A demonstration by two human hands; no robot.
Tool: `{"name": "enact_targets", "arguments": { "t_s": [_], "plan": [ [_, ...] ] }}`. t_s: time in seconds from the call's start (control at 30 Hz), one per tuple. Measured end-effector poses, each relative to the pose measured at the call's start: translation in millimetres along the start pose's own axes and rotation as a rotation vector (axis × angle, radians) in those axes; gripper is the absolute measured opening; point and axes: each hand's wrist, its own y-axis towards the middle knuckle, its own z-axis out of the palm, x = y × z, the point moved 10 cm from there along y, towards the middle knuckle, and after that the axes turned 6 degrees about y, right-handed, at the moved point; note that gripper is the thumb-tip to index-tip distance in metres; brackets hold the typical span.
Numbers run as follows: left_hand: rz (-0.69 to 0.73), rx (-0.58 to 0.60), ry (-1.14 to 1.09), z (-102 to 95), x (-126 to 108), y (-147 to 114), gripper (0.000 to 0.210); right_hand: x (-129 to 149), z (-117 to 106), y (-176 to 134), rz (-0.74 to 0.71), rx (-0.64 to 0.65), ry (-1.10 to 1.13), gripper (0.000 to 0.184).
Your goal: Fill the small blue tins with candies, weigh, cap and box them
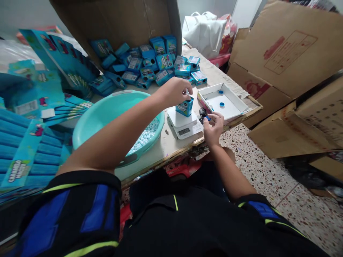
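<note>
My left hand (178, 91) is over a blue printed candy box (184, 108), its fingers pinched around small pale pieces, apparently candy, at the open top. That box stands upright on a white digital kitchen scale (184, 125). To the right of the scale, my right hand (214, 130) has thumb and forefinger closed on a small blue cap (208, 118). A small black object (203, 112) sits just beyond these fingertips. Left of the scale, a turquoise basin (115, 103) holds many pale blue candies (146, 137), partly covered by my left forearm.
A shallow white tray (227, 94) with blue caps (222, 105) stands on the right of the table. Behind are piled blue boxes (147, 62) in a large carton (120, 21). Flat blue packaging (34, 150) lies left; cardboard cartons (289, 50) stand right, beside the speckled floor.
</note>
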Motion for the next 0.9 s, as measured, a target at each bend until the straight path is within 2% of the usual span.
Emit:
{"name": "enact_targets", "arguments": {
  "t_s": [0.3,0.43,0.67,0.77,0.9],
  "plan": [
    [-0.005,0.059,-0.013,6.4,0.3,4.1,0.023,-1.8,-1.3,-0.7,0.03,-0.008,0.032,0.017],
    [0.028,0.098,0.029,8.1,-5.6,2.6,0.022,-1.1,-2.0,-1.7,0.005,-0.022,0.031,0.018],
    [0.154,0.164,0.162,10.8,-19.2,0.6,0.035,3.1,-2.3,-2.6,-0.033,-0.023,0.036,0.016],
    [0.146,0.156,0.188,11.5,-15.6,0.0,0.036,3.5,-1.2,-2.3,-0.022,-0.011,0.049,0.016],
    [0.132,0.067,0.143,6.9,-9.8,-4.1,0.036,6.1,-1.6,-2.3,-0.028,-0.021,0.06,0.016]
  ]
}}
